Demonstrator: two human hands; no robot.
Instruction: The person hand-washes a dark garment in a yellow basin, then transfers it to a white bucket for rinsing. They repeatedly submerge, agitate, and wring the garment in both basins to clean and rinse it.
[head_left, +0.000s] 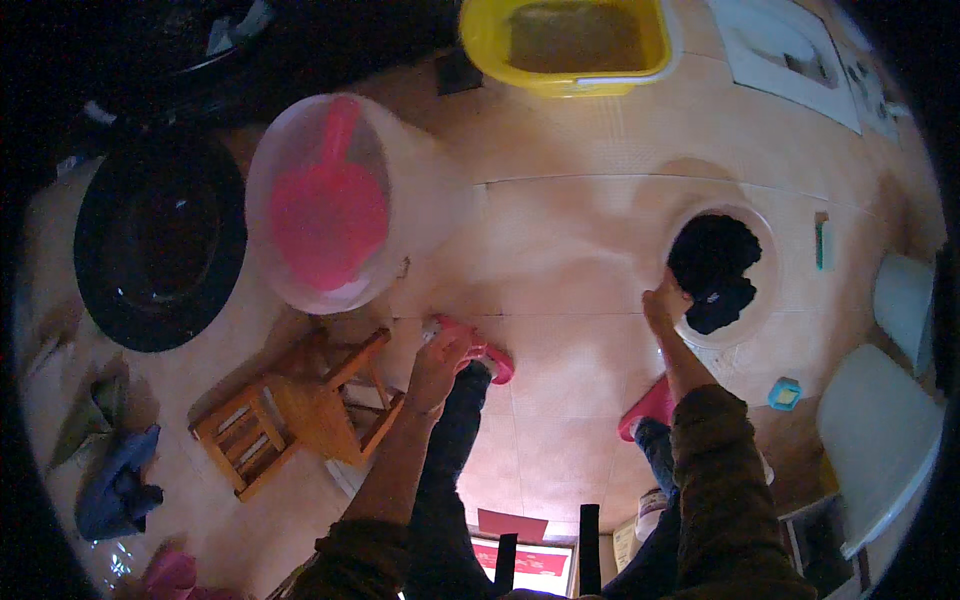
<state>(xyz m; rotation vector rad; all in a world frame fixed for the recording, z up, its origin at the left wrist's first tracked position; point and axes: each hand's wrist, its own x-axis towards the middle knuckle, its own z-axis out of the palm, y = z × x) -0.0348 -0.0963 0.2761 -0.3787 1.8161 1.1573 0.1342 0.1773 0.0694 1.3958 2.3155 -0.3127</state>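
On the right, a white round basin (765, 262) stands on the tiled floor with a bundle of black cloth (716, 247) in it. My right hand (666, 304) grips the basin's near-left rim. Its fingertips reach inside beside the cloth and are partly hidden. My left hand (448, 356) hangs in front of a pink slipper (500, 363) on my left foot, and its fingers are too blurred to read. The other pink slipper (649, 409) is below the basin.
A pale tub (289, 292) holds a pink dipper (330, 217). Beside it is a dark basin (112, 292). Wooden stools (300, 420) stand at left; a yellow tub (487, 52) and a squat toilet (795, 60) lie ahead. A brush (820, 244) and soap box (784, 394) are at right.
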